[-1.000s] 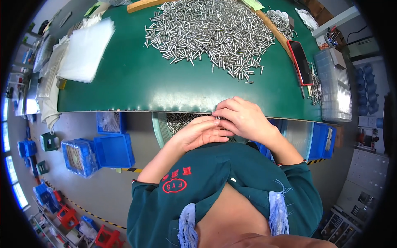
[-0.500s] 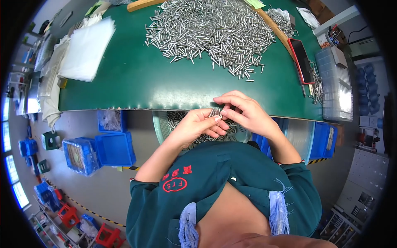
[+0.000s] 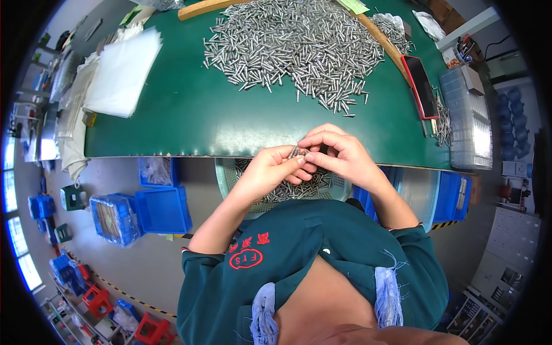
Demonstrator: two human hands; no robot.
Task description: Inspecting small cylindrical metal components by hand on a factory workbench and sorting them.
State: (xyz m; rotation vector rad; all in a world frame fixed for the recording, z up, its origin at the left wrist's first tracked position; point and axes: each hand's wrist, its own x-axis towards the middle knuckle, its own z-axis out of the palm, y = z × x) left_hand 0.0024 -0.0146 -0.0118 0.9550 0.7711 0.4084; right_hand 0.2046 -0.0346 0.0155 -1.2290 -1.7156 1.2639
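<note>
Left grip (image 3: 273, 168), curled inward, pinches metal pins (image 3: 297, 152) while right grip (image 3: 339, 153) arches alongside, its hold unclear.

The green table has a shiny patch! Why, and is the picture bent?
Head view: pale glare on the green table, probably light bouncing off; head view: the fisheye bends straight edges and leaves corners black; head view: small metal pins in the left hand look unclear.

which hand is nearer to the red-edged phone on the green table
Right. The right hand is left of the red-edged phone and closer to the body; the left hand is farther left, beyond the right hand.
</note>
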